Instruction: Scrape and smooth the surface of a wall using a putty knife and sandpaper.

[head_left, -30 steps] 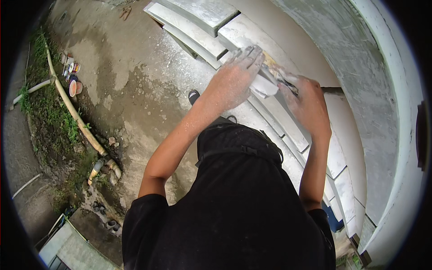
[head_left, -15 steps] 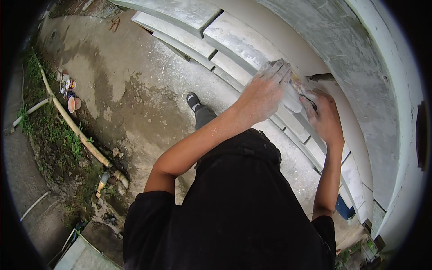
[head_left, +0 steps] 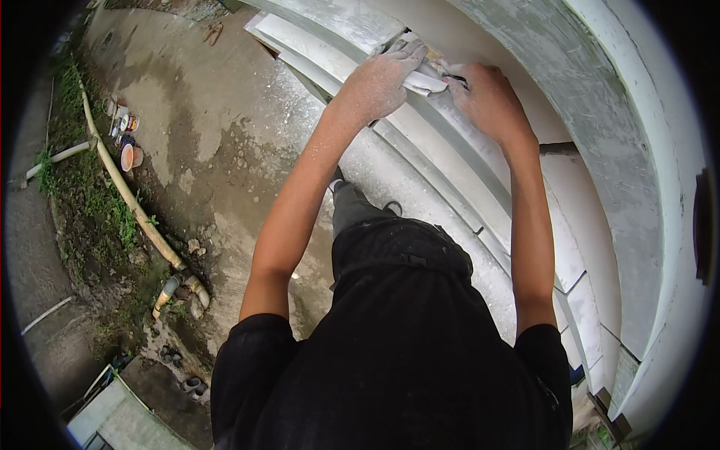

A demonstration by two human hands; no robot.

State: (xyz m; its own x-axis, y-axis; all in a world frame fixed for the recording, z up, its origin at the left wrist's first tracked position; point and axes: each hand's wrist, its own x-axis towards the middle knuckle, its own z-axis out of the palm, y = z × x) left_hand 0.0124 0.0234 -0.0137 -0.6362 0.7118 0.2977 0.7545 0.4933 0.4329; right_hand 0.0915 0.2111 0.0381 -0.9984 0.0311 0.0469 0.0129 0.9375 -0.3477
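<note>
White dust coats my left hand (head_left: 382, 81), whose fingers lie bent over the far end of a folded white sheet (head_left: 426, 81), paper-like and dusty. My right hand (head_left: 489, 99) grips the near right end of it, fingers curled, with a small dark edge showing by the thumb. The sheet lies against the upper face of a pale stepped wall moulding (head_left: 472, 146), and both hands rest close together there. What lies under the fingers is hidden.
A curved grey plastered band (head_left: 592, 127) rises to the right. White dust covers the concrete ground (head_left: 225, 150) beside the moulding. At far left, paint tubs and an orange bucket (head_left: 131, 157) stand near a long yellowish pipe (head_left: 127, 196) and weeds.
Both hands have moved forward and to the left along the moulding with the sheet. My arms are stretched out further.
</note>
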